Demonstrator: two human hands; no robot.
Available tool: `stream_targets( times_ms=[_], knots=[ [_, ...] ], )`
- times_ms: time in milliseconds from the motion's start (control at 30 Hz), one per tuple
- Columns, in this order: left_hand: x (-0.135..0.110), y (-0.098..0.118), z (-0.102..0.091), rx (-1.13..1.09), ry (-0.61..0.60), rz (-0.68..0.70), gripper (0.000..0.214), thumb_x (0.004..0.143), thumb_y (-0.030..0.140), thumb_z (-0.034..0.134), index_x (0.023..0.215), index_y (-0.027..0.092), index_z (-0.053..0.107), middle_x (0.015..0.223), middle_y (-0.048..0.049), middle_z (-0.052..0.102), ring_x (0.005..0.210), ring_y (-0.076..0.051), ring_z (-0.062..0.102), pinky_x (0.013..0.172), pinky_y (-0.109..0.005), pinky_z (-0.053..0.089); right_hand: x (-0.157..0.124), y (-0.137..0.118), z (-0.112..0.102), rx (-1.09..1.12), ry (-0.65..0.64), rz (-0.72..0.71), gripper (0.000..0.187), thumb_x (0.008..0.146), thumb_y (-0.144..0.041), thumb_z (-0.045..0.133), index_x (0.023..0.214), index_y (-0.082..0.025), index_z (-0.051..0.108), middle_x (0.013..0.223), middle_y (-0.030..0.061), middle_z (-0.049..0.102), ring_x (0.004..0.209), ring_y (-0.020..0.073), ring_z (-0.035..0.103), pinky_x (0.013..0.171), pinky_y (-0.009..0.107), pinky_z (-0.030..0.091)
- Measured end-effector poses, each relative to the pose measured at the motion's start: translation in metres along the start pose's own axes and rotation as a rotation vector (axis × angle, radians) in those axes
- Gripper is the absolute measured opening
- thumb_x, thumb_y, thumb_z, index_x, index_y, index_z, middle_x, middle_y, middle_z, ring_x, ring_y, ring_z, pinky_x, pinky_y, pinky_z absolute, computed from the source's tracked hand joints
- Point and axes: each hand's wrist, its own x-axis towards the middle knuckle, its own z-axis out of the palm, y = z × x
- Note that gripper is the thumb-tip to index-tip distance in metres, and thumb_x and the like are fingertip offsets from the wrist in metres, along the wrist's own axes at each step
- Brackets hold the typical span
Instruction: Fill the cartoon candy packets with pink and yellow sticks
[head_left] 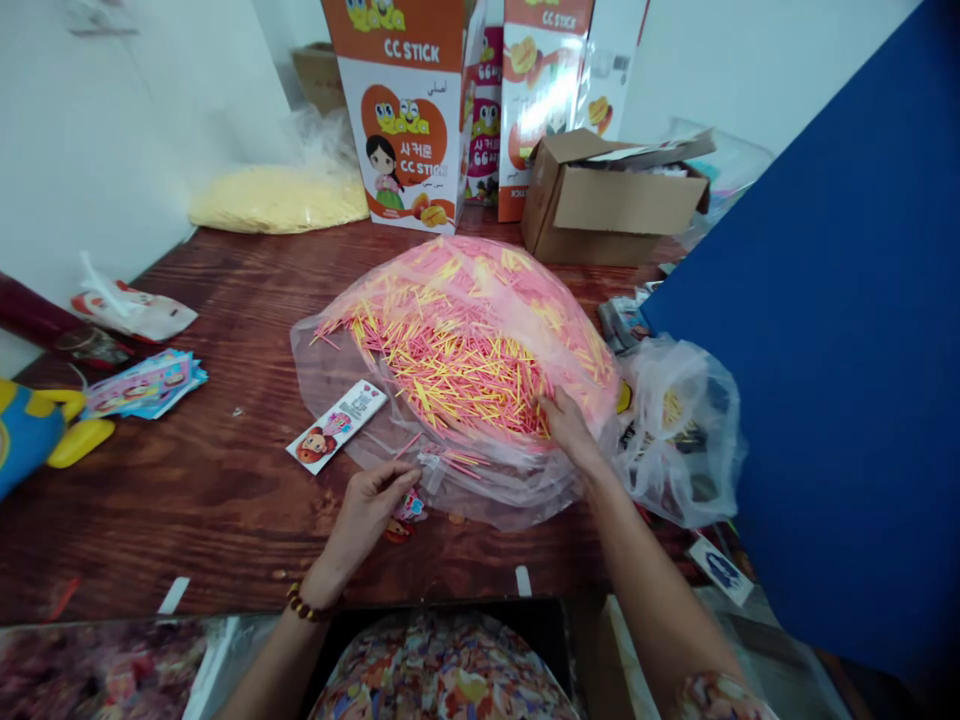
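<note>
A large clear plastic bag lies open on the table, filled with thin pink and yellow sticks [465, 375]. My right hand [568, 428] reaches into the bag's right side, its fingers curled against the sticks at the edge of the heap; the fingertips are partly hidden. Near the bag's front edge, my left hand [375, 500] pinches a small clear printed packet [411, 505] whose see-through end points toward the heap. A few loose sticks lie on the plastic just beyond it. Left of the heap rests a flat white printed packet [337, 426] with a cartoon girl.
Printed cartons [409, 130] and an open brown box [630, 200] stand at the back. A yellow-filled bag [281, 200] lies back left. Printed packets [146, 385] are stacked at left. A knotted plastic bag [682, 430] sits at right, beside a blue panel [825, 330].
</note>
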Motion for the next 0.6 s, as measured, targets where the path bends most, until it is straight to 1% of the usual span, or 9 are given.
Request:
stream_targets(
  times_ms=[67, 100, 167, 233, 300, 400, 500, 600],
  knots=[
    [0.000, -0.001, -0.002, -0.011, 0.016, -0.009, 0.027, 0.077, 0.043, 0.070, 0.078, 0.016, 0.076, 0.069, -0.0013, 0.068, 0.062, -0.013, 0.056, 0.058, -0.022, 0.043, -0.008, -0.009, 0.003, 0.254, 0.010, -0.037, 0.022, 0.086, -0.042, 0.049, 0.078, -0.022, 0.053, 0.077, 0.0024, 0.061, 0.078, 0.0207, 0.057, 0.085, 0.040, 0.047],
    [-0.001, -0.001, -0.002, -0.018, 0.025, -0.010, 0.027, 0.077, 0.043, 0.070, 0.079, 0.016, 0.076, 0.070, -0.0015, 0.069, 0.063, -0.013, 0.056, 0.058, -0.021, 0.043, -0.014, -0.015, 0.007, 0.382, -0.007, -0.057, 0.023, 0.086, -0.044, 0.051, 0.078, -0.023, 0.054, 0.076, 0.0017, 0.061, 0.078, 0.0202, 0.058, 0.086, 0.039, 0.048],
    [-0.001, -0.001, -0.004, -0.030, 0.047, -0.009, 0.028, 0.076, 0.043, 0.071, 0.080, 0.016, 0.077, 0.071, -0.0016, 0.070, 0.063, -0.013, 0.056, 0.058, -0.021, 0.044, -0.029, -0.027, 0.022, 0.617, -0.076, -0.079, 0.025, 0.086, -0.048, 0.055, 0.082, -0.024, 0.054, 0.077, 0.0010, 0.062, 0.078, 0.0195, 0.060, 0.084, 0.038, 0.050],
    [-0.002, 0.001, -0.005, -0.041, 0.078, -0.005, 0.028, 0.075, 0.043, 0.071, 0.080, 0.016, 0.077, 0.071, -0.0017, 0.071, 0.063, -0.013, 0.056, 0.058, -0.021, 0.044, -0.047, -0.037, 0.043, 0.755, -0.179, -0.063, 0.026, 0.085, -0.050, 0.058, 0.085, -0.024, 0.054, 0.079, 0.0011, 0.063, 0.080, 0.0196, 0.062, 0.083, 0.037, 0.051],
    [-0.003, 0.003, -0.007, -0.058, 0.111, -0.006, 0.029, 0.074, 0.043, 0.072, 0.081, 0.015, 0.077, 0.073, -0.0023, 0.072, 0.063, -0.013, 0.057, 0.059, -0.022, 0.045, -0.065, -0.042, 0.065, 0.760, -0.261, -0.064, 0.025, 0.086, -0.049, 0.057, 0.087, -0.024, 0.054, 0.081, 0.0014, 0.065, 0.082, 0.0197, 0.062, 0.085, 0.036, 0.050],
    [-0.004, 0.005, -0.011, -0.072, 0.157, -0.015, 0.030, 0.073, 0.042, 0.073, 0.082, 0.015, 0.077, 0.075, -0.0034, 0.073, 0.064, -0.014, 0.058, 0.060, -0.022, 0.046, -0.084, -0.041, 0.088, 0.605, -0.284, -0.084, 0.021, 0.088, -0.044, 0.055, 0.094, -0.023, 0.056, 0.090, 0.0027, 0.068, 0.090, 0.0203, 0.061, 0.089, 0.036, 0.048],
    [-0.006, 0.007, -0.013, -0.058, 0.175, -0.014, 0.028, 0.073, 0.041, 0.073, 0.081, 0.015, 0.077, 0.076, -0.0036, 0.074, 0.065, -0.014, 0.059, 0.061, -0.022, 0.046, -0.090, -0.037, 0.093, 0.417, -0.287, -0.113, 0.022, 0.089, -0.039, 0.054, 0.103, -0.023, 0.058, 0.101, 0.0047, 0.067, 0.097, 0.0214, 0.060, 0.092, 0.037, 0.047],
    [-0.006, 0.007, -0.014, -0.059, 0.176, -0.016, 0.028, 0.072, 0.043, 0.074, 0.079, 0.015, 0.077, 0.074, -0.0033, 0.074, 0.064, -0.014, 0.059, 0.061, -0.023, 0.046, -0.090, -0.034, 0.089, 0.347, -0.317, -0.139, 0.024, 0.091, -0.037, 0.051, 0.110, -0.024, 0.059, 0.102, 0.0056, 0.067, 0.100, 0.0224, 0.059, 0.093, 0.038, 0.047]
  ],
)
